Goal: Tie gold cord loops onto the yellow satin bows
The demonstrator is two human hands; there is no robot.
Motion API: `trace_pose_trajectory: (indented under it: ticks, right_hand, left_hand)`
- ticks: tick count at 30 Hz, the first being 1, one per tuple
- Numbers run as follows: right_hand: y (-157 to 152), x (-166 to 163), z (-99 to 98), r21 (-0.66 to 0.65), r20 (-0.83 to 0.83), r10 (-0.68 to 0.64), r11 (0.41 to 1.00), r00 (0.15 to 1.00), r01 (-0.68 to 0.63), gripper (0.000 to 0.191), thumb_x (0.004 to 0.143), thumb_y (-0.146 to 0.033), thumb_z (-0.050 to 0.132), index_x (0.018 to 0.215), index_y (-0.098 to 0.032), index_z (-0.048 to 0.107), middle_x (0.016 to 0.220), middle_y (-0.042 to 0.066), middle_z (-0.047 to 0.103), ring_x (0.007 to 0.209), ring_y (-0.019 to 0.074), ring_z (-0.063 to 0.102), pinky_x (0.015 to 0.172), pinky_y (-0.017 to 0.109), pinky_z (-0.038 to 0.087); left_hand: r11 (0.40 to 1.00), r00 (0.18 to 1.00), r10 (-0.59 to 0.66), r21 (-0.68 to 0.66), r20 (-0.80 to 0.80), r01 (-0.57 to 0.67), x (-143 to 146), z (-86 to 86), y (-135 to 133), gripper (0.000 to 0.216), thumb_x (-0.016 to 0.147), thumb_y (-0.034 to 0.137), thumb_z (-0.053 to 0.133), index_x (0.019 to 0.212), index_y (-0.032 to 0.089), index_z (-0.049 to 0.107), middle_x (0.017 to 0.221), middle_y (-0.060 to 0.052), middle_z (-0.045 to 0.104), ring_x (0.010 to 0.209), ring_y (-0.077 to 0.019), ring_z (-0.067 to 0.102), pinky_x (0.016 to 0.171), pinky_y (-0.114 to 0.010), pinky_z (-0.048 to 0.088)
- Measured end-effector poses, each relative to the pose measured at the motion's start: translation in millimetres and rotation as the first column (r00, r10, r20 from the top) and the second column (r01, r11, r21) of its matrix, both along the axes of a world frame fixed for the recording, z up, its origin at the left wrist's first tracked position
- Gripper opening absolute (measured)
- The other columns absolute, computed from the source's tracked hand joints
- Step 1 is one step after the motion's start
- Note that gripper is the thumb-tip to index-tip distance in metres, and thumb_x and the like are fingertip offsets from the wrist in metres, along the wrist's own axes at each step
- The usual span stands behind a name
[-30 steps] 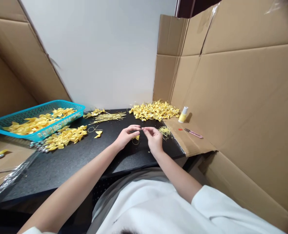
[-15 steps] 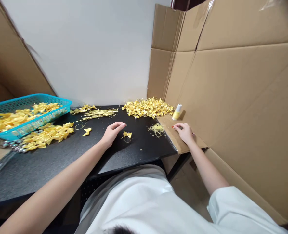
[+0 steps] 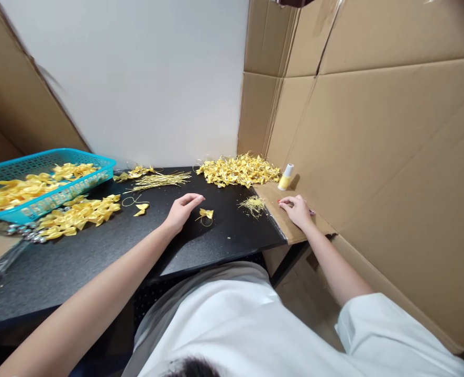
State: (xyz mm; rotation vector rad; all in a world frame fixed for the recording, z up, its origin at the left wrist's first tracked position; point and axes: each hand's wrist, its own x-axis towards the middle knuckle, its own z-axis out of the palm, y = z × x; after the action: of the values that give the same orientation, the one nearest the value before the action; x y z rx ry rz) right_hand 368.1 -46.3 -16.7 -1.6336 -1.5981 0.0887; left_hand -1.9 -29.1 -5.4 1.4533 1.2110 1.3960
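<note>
My left hand (image 3: 181, 213) hovers over the black table, thumb and fingertips brought together, with nothing visible between them. Just right of it lies a small yellow ribbon bow (image 3: 206, 213) with a thin looped tie. My right hand (image 3: 297, 212) rests at the cardboard-covered table end, fingers bent inward and closed. A small pinkish-purple piece (image 3: 312, 212) peeks out beside that palm; whatever the hand grips is mostly hidden. Between the hands sits a little heap of yellow tie clippings (image 3: 253, 205). Another yellow bow (image 3: 141, 209) with a long tie lies left of my left hand.
A large pile of yellow bows (image 3: 238, 171) lies at the back, near a yellow-and-white thread cone (image 3: 286, 177). Yellow ties (image 3: 159, 181) lie left of it. A blue basket (image 3: 110, 166) of bows stands left, with more bows (image 3: 83, 215) before it. Cardboard walls (image 3: 381, 157) rise right.
The view has shifted slightly. Both hands stay almost where they were, and a bit more of the pinkish-purple piece shows beside my right hand.
</note>
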Motion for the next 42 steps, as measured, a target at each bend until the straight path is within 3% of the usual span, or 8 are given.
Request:
trace_pose_trajectory:
  ticks: [7,9,12,17,21,28,35,42]
  right_hand:
    - [-12,-6,16.8,0.215,-0.083,-0.142,0.964,0.986,0.157,0.034,0.085,-0.032,0.051,0.109,-0.015,0.067,0.106,0.012,0.071,0.100,0.0259,0.055,0.087,0.039,0.043]
    - [-15,-23,26.6,0.334,-0.116,-0.154,0.924,0.981,0.184,0.028,0.084,-0.033,0.052,0.100,-0.017,0.069,0.101,0.011,0.071,0.094,0.0249,0.056,0.084,0.038,0.044]
    - [-11,-71,40.0,0.372,-0.022,0.169,0.916,0.985,-0.149,0.019,0.082,-0.033,0.057,0.085,-0.021,0.071,0.093,0.008,0.072,0.089,0.0242,0.058,0.081,0.038,0.045]
    - [17,-166,44.2,0.158,0.170,0.620,0.750,0.766,-0.642,0.010,0.079,-0.021,0.064,0.084,-0.025,0.071,0.097,0.003,0.072,0.097,0.0240,0.058,0.091,0.042,0.039]
    - [33,-197,34.8,0.024,0.257,0.696,0.689,0.671,-0.724,0.005,0.075,-0.023,0.070,0.072,-0.022,0.067,0.092,0.002,0.070,0.093,0.0227,0.052,0.089,0.041,0.035]
    - [21,-190,23.6,-0.077,0.364,0.815,0.509,0.451,-0.857,0.024,0.063,-0.033,0.082,0.074,-0.021,0.065,0.095,0.002,0.064,0.097,0.0220,0.047,0.091,0.040,0.031]
    - [37,-196,13.1,0.068,0.191,0.738,0.648,0.647,-0.759,0.009,0.081,-0.022,0.064,0.071,-0.021,0.066,0.089,0.004,0.065,0.091,0.0208,0.051,0.087,0.039,0.037]
    - [51,-196,7.0,0.105,0.100,0.704,0.695,0.703,-0.711,0.011,0.082,-0.023,0.065,0.072,-0.020,0.066,0.082,0.002,0.067,0.081,0.0174,0.054,0.082,0.034,0.043]
  left_hand:
    - [1.000,1.000,0.014,0.009,-0.025,-0.014,-1,-1.5,1,0.045,0.058,0.060,0.075,0.074,0.018,0.072,0.084,-0.007,0.074,0.096,-0.0268,0.063,0.092,-0.036,0.044]
    - [1.000,0.999,0.028,0.012,-0.045,-0.028,-2,-2.8,2,0.043,0.059,0.059,0.074,0.073,0.018,0.072,0.083,-0.007,0.074,0.093,-0.0259,0.063,0.090,-0.035,0.045]
    - [0.998,0.995,0.059,0.024,-0.082,-0.058,-5,-5.0,5,0.040,0.065,0.056,0.069,0.072,0.018,0.072,0.082,-0.006,0.073,0.089,-0.0241,0.064,0.087,-0.034,0.045]
    - [0.995,0.982,0.096,0.052,-0.165,-0.088,-13,-8.3,10,0.032,0.068,0.049,0.067,0.072,0.017,0.071,0.074,-0.004,0.072,0.078,-0.0209,0.063,0.077,-0.031,0.046]
    - [0.993,0.966,0.104,0.079,-0.236,-0.088,-17,-9.9,12,0.029,0.071,0.045,0.064,0.073,0.016,0.070,0.070,-0.003,0.070,0.070,-0.0182,0.060,0.070,-0.029,0.045]
    - [0.993,0.927,0.072,0.115,-0.368,-0.031,-19,-6.2,9,0.017,0.068,0.034,0.064,0.069,0.019,0.071,0.069,-0.002,0.068,0.069,-0.0185,0.058,0.071,-0.031,0.044]
    - [0.983,0.893,-0.097,0.100,-0.439,0.155,-21,1.8,8,0.025,0.061,0.019,0.062,0.083,0.021,0.074,0.091,-0.003,0.073,0.089,-0.0218,0.061,0.075,-0.030,0.045]
    - [0.957,0.858,-0.262,-0.007,-0.442,0.289,-22,-1.5,11,0.023,0.064,0.023,0.063,0.083,0.016,0.074,0.077,-0.002,0.072,0.060,-0.0134,0.055,0.060,-0.025,0.042]
